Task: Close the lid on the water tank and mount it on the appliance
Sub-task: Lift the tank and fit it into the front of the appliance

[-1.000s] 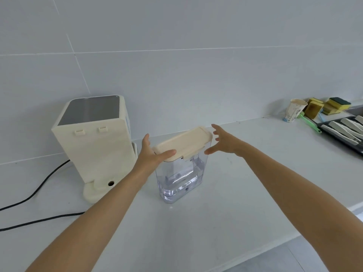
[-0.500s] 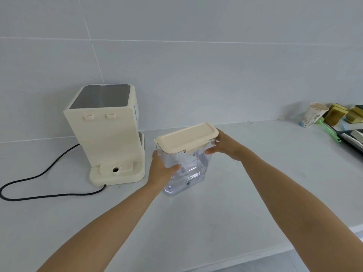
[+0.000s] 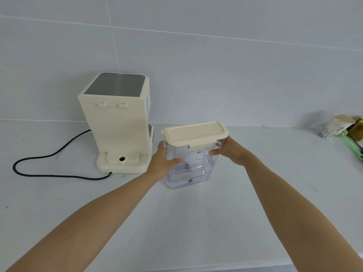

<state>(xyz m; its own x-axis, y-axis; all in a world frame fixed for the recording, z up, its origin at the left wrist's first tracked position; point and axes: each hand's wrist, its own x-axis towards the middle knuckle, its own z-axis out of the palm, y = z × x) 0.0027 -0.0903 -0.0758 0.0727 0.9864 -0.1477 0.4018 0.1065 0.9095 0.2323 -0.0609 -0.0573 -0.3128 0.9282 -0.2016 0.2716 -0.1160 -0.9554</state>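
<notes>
A clear plastic water tank stands on the white counter at the centre, with some water in its bottom. Its cream lid lies flat and closed on top, the front latch down. My left hand grips the tank's left side, thumb across the front. My right hand holds the right side just under the lid. The cream appliance stands to the left, its back towards me, with an empty base that has a round hole.
A black power cord loops over the counter left of the appliance. At the far right sit a paper cup, a green-handled brush and sponges. The counter's front edge runs along the lower right.
The lid went from tilted and held up to flat and closed on the tank. My left hand dropped from the lid to the tank's side; my right hand closed on the right side.
</notes>
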